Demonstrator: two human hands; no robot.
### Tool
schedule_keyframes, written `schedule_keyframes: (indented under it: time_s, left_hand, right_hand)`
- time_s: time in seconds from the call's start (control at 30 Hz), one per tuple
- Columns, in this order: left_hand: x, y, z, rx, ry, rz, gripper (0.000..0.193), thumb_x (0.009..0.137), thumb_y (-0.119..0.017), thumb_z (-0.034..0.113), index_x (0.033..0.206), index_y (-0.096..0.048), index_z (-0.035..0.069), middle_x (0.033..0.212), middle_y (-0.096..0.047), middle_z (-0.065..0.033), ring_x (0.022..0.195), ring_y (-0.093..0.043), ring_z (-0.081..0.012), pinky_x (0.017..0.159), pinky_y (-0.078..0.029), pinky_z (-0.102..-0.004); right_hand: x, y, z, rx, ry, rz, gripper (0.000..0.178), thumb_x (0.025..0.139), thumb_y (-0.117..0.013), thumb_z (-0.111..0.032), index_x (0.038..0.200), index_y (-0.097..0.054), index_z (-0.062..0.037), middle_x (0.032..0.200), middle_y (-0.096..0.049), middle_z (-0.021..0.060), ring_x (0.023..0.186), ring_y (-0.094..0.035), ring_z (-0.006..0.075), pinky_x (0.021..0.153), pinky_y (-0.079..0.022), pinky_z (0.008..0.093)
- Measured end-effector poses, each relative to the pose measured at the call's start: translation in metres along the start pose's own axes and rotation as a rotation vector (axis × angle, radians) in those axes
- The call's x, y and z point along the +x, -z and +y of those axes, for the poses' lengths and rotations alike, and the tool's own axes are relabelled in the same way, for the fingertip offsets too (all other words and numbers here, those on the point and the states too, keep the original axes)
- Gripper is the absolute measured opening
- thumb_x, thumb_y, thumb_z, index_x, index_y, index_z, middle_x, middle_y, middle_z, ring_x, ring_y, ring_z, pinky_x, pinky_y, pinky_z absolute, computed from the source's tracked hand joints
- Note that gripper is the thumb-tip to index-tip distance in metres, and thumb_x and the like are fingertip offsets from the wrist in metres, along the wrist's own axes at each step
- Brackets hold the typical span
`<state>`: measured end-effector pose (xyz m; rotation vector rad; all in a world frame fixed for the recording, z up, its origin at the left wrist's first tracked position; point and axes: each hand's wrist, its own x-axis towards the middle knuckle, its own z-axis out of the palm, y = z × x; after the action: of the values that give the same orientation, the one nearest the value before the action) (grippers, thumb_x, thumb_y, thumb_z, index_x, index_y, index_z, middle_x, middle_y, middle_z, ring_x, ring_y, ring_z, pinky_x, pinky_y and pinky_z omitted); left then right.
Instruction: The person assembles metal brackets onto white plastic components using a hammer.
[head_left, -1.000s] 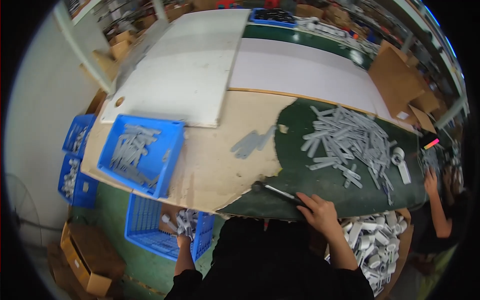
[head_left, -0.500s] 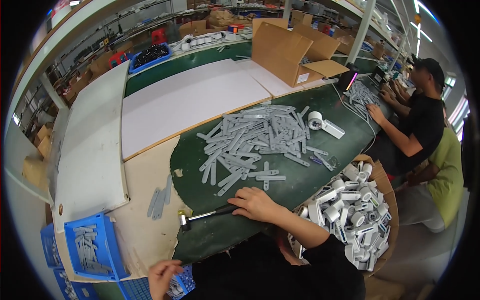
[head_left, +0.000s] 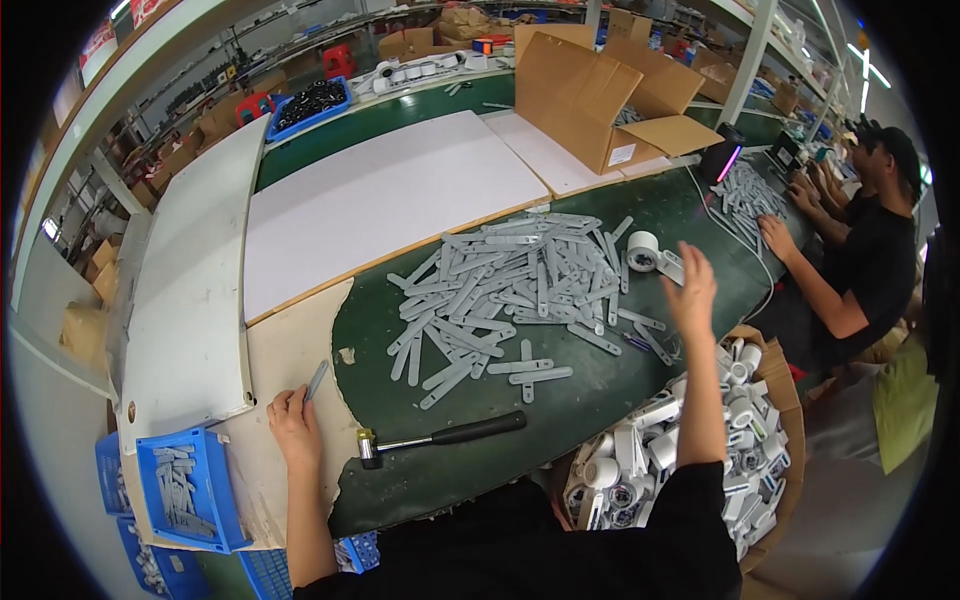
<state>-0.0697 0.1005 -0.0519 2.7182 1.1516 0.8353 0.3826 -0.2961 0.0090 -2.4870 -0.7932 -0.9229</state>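
My left hand (head_left: 296, 428) is over the beige board at the table's left, its fingers closed on grey plastic strips; one strip (head_left: 317, 380) sticks out past the fingertips, and how many it holds is hidden. My right hand (head_left: 692, 290) is raised at the right, fingers apart, in front of a white device with a round head (head_left: 643, 251), covering part of its handle. A small hammer (head_left: 478, 428) with a black grip lies on the green tabletop between my arms. Beyond it spreads a loose heap of grey strips (head_left: 510, 280).
A carton of white devices (head_left: 640, 450) stands at the near right edge. Blue baskets (head_left: 228, 490) hold grey strips at the lower left. An open cardboard box (head_left: 565, 100) sits at the back. Co-workers (head_left: 860, 270) handle more strips at the right.
My right hand has let go of the hammer and moved right and away, up to the white device. The left hand has come up from the blue basket to the loose strips.
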Motion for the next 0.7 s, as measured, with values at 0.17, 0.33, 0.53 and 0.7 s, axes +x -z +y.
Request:
schedule_keyframes:
  time_s: [0.17, 0.33, 0.53, 0.7]
  left_hand:
    - [0.009, 0.005, -0.011, 0.117, 0.116, 0.095, 0.028, 0.08, -0.057, 0.006, 0.108, -0.061, 0.006, 0.107, -0.055, -0.014, 0.1, -0.05, -0.0314, 0.083, -0.042, -0.0419]
    - [0.007, 0.026, 0.025, 0.05, 0.076, 0.161, 0.03, 0.079, -0.06, 0.005, 0.109, -0.06, 0.005, 0.116, -0.054, -0.0161, 0.11, -0.048, -0.0341, 0.089, -0.04, -0.0415]
    - [-0.004, 0.044, 0.175, -0.957, -0.068, -0.408, 0.049, 0.081, -0.063, 0.01, 0.127, -0.048, 0.005, 0.117, -0.056, -0.0124, 0.108, -0.053, -0.0238, 0.089, -0.044, -0.0327]
    - [0.001, 0.01, 0.22, -1.605, 0.375, -0.475, 0.034, 0.093, -0.048, 0.014, 0.122, -0.045, -0.002, 0.111, -0.059, -0.0135, 0.104, -0.055, -0.0188, 0.089, -0.044, -0.0309]
  right_hand:
    - [-0.009, -0.038, 0.077, 0.04, -0.107, -0.258, 0.05, 0.075, -0.066, -0.015, 0.121, -0.049, -0.0089, 0.113, -0.053, 0.0122, 0.107, -0.049, 0.0306, 0.087, -0.04, 0.0442]
    - [-0.022, -0.031, 0.026, 0.231, -0.151, -0.167, 0.037, 0.078, -0.061, -0.011, 0.111, -0.051, 0.0025, 0.102, -0.054, 0.0194, 0.098, -0.051, 0.0367, 0.085, -0.041, 0.0413]
    - [-0.07, 0.022, -0.137, 1.233, -0.519, -0.606, 0.046, 0.084, -0.063, -0.015, 0.122, -0.044, 0.0009, 0.102, -0.057, 0.0088, 0.089, -0.055, 0.014, 0.079, -0.046, 0.0275]
    - [-0.103, 0.035, -0.233, 1.482, -0.078, -0.788, 0.041, 0.086, -0.06, -0.02, 0.12, -0.045, -0.0009, 0.109, -0.051, 0.0142, 0.101, -0.052, 0.0245, 0.086, -0.043, 0.0313]
